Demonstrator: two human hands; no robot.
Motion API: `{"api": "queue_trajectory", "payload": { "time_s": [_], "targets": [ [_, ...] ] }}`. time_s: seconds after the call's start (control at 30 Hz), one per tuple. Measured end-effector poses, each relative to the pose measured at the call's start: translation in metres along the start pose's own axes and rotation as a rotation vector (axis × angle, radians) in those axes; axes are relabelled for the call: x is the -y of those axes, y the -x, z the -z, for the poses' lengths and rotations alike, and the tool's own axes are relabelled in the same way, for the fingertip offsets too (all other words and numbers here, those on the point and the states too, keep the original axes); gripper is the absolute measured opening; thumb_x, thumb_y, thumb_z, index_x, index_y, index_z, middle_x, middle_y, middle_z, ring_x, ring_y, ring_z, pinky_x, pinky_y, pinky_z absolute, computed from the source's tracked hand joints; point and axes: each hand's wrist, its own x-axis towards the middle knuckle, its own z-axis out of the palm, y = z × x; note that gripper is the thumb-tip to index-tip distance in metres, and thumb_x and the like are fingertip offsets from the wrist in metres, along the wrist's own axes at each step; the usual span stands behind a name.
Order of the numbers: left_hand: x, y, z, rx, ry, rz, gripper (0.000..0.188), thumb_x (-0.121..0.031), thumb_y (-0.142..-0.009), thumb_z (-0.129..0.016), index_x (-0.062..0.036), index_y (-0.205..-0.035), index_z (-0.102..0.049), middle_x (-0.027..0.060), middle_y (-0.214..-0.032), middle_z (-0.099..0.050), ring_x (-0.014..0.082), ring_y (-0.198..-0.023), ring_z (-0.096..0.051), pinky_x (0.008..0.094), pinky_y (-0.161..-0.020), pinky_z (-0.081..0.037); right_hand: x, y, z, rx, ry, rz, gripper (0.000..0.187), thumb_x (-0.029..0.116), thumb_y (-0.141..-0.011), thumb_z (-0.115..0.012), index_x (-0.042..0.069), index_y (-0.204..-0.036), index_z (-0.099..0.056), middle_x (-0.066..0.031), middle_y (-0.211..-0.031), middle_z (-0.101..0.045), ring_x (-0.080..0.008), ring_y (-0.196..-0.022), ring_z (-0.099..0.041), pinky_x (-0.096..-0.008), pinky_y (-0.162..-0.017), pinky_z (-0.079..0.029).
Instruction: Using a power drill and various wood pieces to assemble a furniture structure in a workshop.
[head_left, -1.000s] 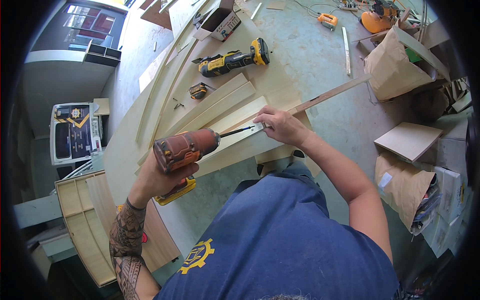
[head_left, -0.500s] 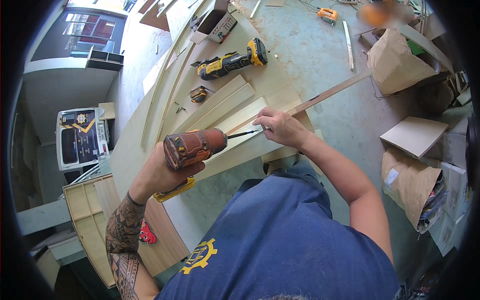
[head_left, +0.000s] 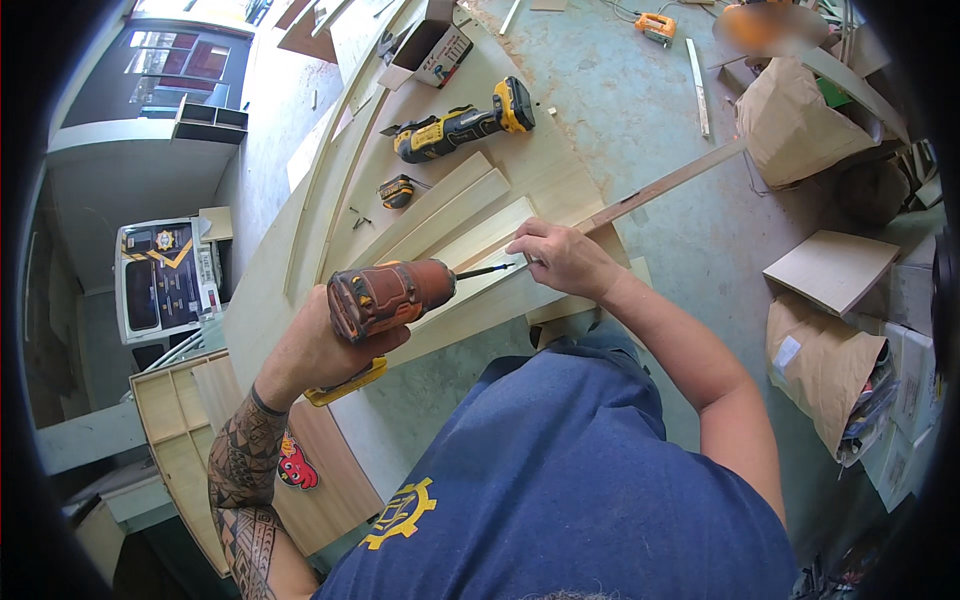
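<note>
Left hand: the left hand (head_left: pixel 322 345) has its fingers wrapped round the handle of a reddish-brown cordless driver (head_left: pixel 392 298), 9 o'clock from the middle of the view.
Driver: its yellow battery (head_left: pixel 345 384) juts out below the grip; its dark bit (head_left: pixel 484 271) points between 2 and 3 o'clock.
Right hand: the right hand (head_left: pixel 565 258) is between 2 and 3 o'clock from the driver, thumb and forefinger drawn close together just beside the bit's tip; whether they pinch anything is too small to tell.
Under the bit: a pale board (head_left: pixel 470 300) on the plywood surface (head_left: pixel 557 163).
Long strip: a narrow wooden strip (head_left: pixel 665 187) runs from beside the right hand toward 2 o'clock, its far end beyond the surface's edge.
Planks: pale planks (head_left: pixel 440 213) lie near the driver, between 12 and 1 o'clock from it.
Tape measure: a yellow-and-black tape measure (head_left: pixel 397 191), 12 o'clock from the driver.
Screws: a few small screws (head_left: pixel 360 219), between 11 and 12 o'clock from the driver.
Multi-tool: a yellow-and-black power tool (head_left: pixel 450 134), between 12 and 1 o'clock from the driver.
Box: an open carton (head_left: pixel 432 52), farther out at 12 o'clock.
Floor: an orange tool (head_left: pixel 656 29), between 12 and 1 o'clock from the right hand; a brown paper bag (head_left: pixel 795 125), 2 o'clock from it.
</note>
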Motion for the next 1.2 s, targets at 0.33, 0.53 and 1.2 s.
{"api": "queue_trajectory", "payload": {
  "time_s": [0.33,0.53,1.2],
  "targets": [
    [-0.028,-0.016,0.015,0.075,-0.027,0.125,0.038,-0.022,-0.091,-0.084,-0.0055,-0.123,-0.073,0.0140,-0.105,-0.078,0.0286,-0.095,-0.075,0.0403,-0.089,-0.060,0.002,-0.001,0.002,0.021,0.018,0.027,0.038,-0.009,-0.081,-0.070,0.002,-0.118,-0.070,-0.0128,-0.116,-0.069,-0.0339,-0.104,-0.072,-0.0426,-0.091,-0.061],
    [-0.033,-0.026,0.020,0.113,-0.119,0.024,0.037,-0.026,-0.093,-0.081,-0.0075,-0.124,-0.073,0.0151,-0.107,-0.077,0.0316,-0.094,-0.075,0.0420,-0.089,-0.060,0.000,0.000,0.001,0.002,0.013,0.047,0.041,-0.008,-0.080,-0.070,0.000,-0.120,-0.069,-0.0139,-0.117,-0.069,-0.0350,-0.106,-0.071,-0.0428,-0.091,-0.060],
    [-0.042,-0.033,0.028,0.156,-0.153,-0.017,0.032,-0.023,-0.093,-0.080,-0.0059,-0.120,-0.074,0.0157,-0.105,-0.077,0.0341,-0.094,-0.074,0.0422,-0.088,-0.060,-0.001,-0.004,0.002,-0.018,-0.009,0.035,0.037,-0.008,-0.078,-0.070,0.001,-0.114,-0.070,-0.0130,-0.114,-0.071,-0.0346,-0.099,-0.073,-0.0428,-0.086,-0.062]
  ]
}}
